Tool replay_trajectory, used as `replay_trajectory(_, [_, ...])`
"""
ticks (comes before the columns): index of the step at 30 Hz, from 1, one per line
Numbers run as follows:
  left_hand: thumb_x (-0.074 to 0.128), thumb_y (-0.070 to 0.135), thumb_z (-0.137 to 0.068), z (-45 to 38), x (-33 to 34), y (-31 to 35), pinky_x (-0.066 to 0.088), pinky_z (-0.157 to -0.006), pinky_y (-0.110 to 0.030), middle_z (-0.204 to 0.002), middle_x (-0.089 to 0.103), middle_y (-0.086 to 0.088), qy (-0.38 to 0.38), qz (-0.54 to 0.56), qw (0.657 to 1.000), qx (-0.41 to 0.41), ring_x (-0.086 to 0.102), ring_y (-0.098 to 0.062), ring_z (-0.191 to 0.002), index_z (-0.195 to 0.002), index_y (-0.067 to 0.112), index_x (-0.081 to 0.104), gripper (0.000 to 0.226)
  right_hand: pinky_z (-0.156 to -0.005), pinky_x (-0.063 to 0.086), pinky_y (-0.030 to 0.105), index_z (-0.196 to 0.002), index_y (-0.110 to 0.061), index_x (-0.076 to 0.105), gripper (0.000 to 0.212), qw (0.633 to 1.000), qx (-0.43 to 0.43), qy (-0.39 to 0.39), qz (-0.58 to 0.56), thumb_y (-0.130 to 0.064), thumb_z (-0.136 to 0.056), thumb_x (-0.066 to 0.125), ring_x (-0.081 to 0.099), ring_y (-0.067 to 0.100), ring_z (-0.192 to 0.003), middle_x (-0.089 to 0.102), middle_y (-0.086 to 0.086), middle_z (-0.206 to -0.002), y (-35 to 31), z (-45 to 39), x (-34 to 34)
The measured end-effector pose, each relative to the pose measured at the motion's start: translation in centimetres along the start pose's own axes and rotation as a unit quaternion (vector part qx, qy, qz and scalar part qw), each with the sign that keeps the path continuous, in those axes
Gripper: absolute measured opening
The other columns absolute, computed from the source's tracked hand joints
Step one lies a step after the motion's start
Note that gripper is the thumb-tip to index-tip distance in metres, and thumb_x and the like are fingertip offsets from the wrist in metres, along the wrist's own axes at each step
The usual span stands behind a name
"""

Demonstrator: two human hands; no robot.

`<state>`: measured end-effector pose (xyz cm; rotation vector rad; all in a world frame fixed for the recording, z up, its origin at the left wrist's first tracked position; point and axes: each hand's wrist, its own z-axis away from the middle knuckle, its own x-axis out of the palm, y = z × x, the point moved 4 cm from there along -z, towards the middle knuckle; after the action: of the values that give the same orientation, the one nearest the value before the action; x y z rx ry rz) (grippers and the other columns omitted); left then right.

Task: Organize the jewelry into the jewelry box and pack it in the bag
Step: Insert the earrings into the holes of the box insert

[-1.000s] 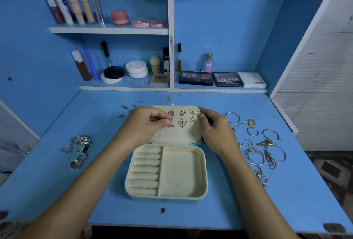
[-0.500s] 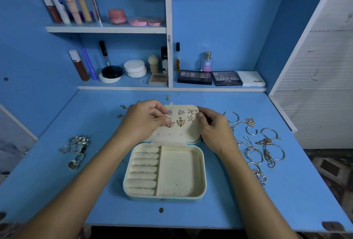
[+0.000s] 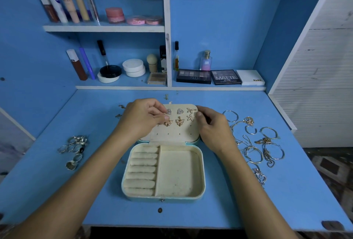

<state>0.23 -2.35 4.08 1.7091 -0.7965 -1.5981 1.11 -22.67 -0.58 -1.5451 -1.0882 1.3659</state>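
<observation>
Blue desk (image 3: 57, 191) set into a blue alcove, cosmetics ranged on two shelves (image 3: 103, 28) behind; jewelry box (image 3: 163, 194) lying open at the desk's centre, lid (image 3: 172, 133) folded back flat, ring rolls at the left of the base and a bare square compartment at the right. Six earrings (image 3: 180, 111) already pinned in two rows on the perforated lid panel, lower holes unfilled. Left hand (image 3: 142, 119) over the lid's left part, thumb and forefinger pinched together at the butterfly earring (image 3: 168, 123), apparently seating its post; right hand (image 3: 212, 126) at the lid's right edge, fingers curled around it to steady the panel. Rings (image 3: 75, 149) heaped on the desk well left of the box; bracelets and chains (image 3: 256, 143) spread to its right; no bag in view.

Handling, as judged: earrings very light, rigid, small and easily dropped, best pinched by the decorative face with the post aimed at a hole; chains limp and prone to tangling, best lifted one at a time near the clasp; bangles stiff, taken by the rim; box light but hinged, better closed and latched before lifting with both hands.
</observation>
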Motion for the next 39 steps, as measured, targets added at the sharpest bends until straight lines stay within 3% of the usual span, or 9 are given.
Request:
replay_trajectory(5, [0.085, 0.022, -0.077, -0.2, 0.2, 0.1, 0.046, -0.07, -0.017, -0.071, 0.075, 0.011, 0.003, -0.007, 1.0, 0.005, 0.069, 0.0, -0.07, -0.083, 0.021, 0.07, 0.016, -0.095, 0.053, 0.032, -0.123, -0.022, 0.068, 0.028, 1.0, 0.002, 0.001, 0.004, -0.021, -0.103, 0.049, 0.065, 0.008, -0.104, 0.071, -0.006, -0.112, 0.1, 0.0, 0.0])
replay_trajectory(9, [0.088, 0.022, -0.073, -0.2, 0.2, 0.3, 0.044, -0.064, -0.013, -0.071, 0.073, 0.011, 0.034, -0.019, 0.999, 0.029, 0.063, 0.008, -0.063, -0.08, 0.022, 0.07, 0.019, -0.095, 0.053, 0.033, -0.123, -0.023, 0.069, 0.028, 1.0, 0.0, 0.002, 0.006, -0.022, -0.103, 0.049, 0.065, 0.008, -0.104, 0.071, -0.007, -0.112, 0.0, 0.0, 0.0])
replay_trajectory(15, [0.087, 0.023, -0.074, -0.2, 0.0, 0.5, 0.044, -0.06, -0.005, -0.071, 0.07, 0.01, 0.068, -0.02, 0.995, 0.074, 0.061, 0.004, -0.062, -0.079, 0.023, 0.07, 0.018, -0.095, 0.053, 0.033, -0.122, -0.023, 0.068, 0.028, 1.0, 0.003, 0.002, 0.005, -0.021, -0.103, 0.049, 0.064, 0.007, -0.103, 0.071, -0.008, -0.11, -0.1, 0.0, 0.0])
replay_trajectory(19, [0.077, 0.026, -0.084, -0.2, -0.7, 0.6, 0.041, -0.077, -0.015, -0.089, 0.062, 0.015, 0.133, -0.078, 0.978, 0.14, 0.051, 0.001, -0.081, -0.091, 0.026, 0.07, 0.009, -0.097, 0.052, 0.034, -0.123, -0.023, 0.068, 0.028, 1.0, 0.006, 0.0, 0.006, -0.022, -0.103, 0.049, 0.064, 0.007, -0.104, 0.071, -0.008, -0.111, -0.1, 0.1, 0.0])
replay_trajectory(22, [0.071, 0.05, -0.082, -0.8, -0.3, -0.6, 0.029, -0.095, -0.024, -0.121, 0.051, 0.013, 0.089, -0.141, 0.982, 0.091, 0.039, -0.012, -0.118, -0.125, 0.03, 0.063, 0.048, -0.096, 0.052, 0.035, -0.121, -0.026, 0.069, 0.027, 1.0, 0.006, 0.0, 0.008, -0.022, -0.103, 0.049, 0.064, 0.007, -0.104, 0.071, -0.008, -0.111, 0.0, 0.1, 0.0])
replay_trajectory(24, [0.059, 0.066, -0.073, -1.1, 0.1, -1.3, 0.027, -0.1, -0.029, -0.132, 0.046, 0.015, 0.05, -0.153, 0.986, 0.05, 0.033, -0.013, -0.127, -0.137, 0.034, 0.052, 0.072, -0.096, 0.052, 0.036, -0.121, -0.026, 0.069, 0.027, 1.0, 0.005, 0.001, 0.006, -0.022, -0.103, 0.049, 0.064, 0.01, -0.105, 0.071, -0.006, -0.111, 0.0, 0.1, 0.0])
replay_trajectory(26, [0.054, 0.069, -0.069, -1.3, 0.5, -1.7, 0.03, -0.109, -0.04, -0.13, 0.046, 0.018, 0.021, -0.129, 0.991, 0.035, 0.033, -0.012, -0.13, -0.139, 0.035, 0.05, 0.077, -0.097, 0.052, 0.038, -0.121, -0.026, 0.069, 0.027, 1.0, 0.006, 0.002, 0.004, -0.023, -0.103, 0.049, 0.065, 0.011, -0.105, 0.071, -0.006, -0.112, 0.0, 0.1, 0.1])
replay_trajectory(30, [0.058, 0.067, -0.068, -1.4, 0.9, -2.3, 0.031, -0.11, -0.05, -0.121, 0.048, 0.022, -0.006, -0.103, 0.994, 0.042, 0.036, -0.01, -0.126, -0.129, 0.041, 0.056, 0.066, -0.097, 0.052, 0.036, -0.12, -0.026, 0.069, 0.026, 1.0, 0.002, 0.001, 0.005, -0.022, -0.103, 0.049, 0.064, 0.009, -0.106, 0.071, -0.007, -0.111, -0.1, 0.1, 0.1])
replay_trajectory(39, [0.074, 0.051, -0.079, -1.9, 1.0, -3.0, 0.036, -0.107, -0.047, -0.112, 0.051, 0.026, 0.011, -0.031, 0.997, 0.074, 0.04, -0.007, -0.119, -0.112, 0.045, 0.059, 0.037, -0.092, 0.052, 0.029, -0.118, -0.027, 0.069, 0.025, 1.0, 0.009, 0.008, -0.01, -0.021, -0.103, 0.051, 0.064, 0.006, -0.101, 0.071, -0.008, -0.11, 0.0, 0.1, 0.0])
